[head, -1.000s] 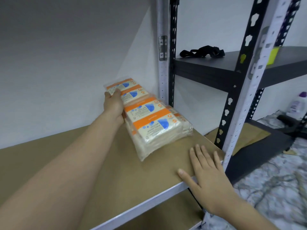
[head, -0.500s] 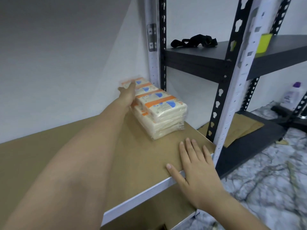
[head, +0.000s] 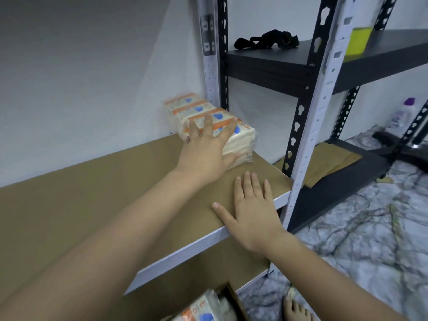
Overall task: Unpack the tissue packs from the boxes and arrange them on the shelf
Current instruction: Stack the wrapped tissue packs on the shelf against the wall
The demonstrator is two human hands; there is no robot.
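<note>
A plastic-wrapped bundle of tissue packs (head: 240, 137), cream with orange and blue labels, lies in the far right corner of the brown shelf board (head: 97, 205), against the wall and the white upright post. My left hand (head: 206, 147) lies flat on the near end of the bundle, fingers spread over its top, thumb along its front. My right hand (head: 252, 205) rests palm down with straight fingers on the board's front right edge. Another tissue pack (head: 203, 309) sticks out of a cardboard box (head: 234, 297) at the bottom edge of the view.
A white upright post (head: 315, 117) stands at the shelf's right front corner. Beyond it a black shelving unit (head: 347, 61) carries a black strap bundle (head: 266, 39) and a yellow tag. A white bottle (head: 400, 117) stands on the marbled floor at far right. My bare foot (head: 296, 309) is below.
The tissue bundle has been slid back and right into the shelf corner. My left hand shifted from its far left side onto its near end. My right hand stayed on the shelf edge.
</note>
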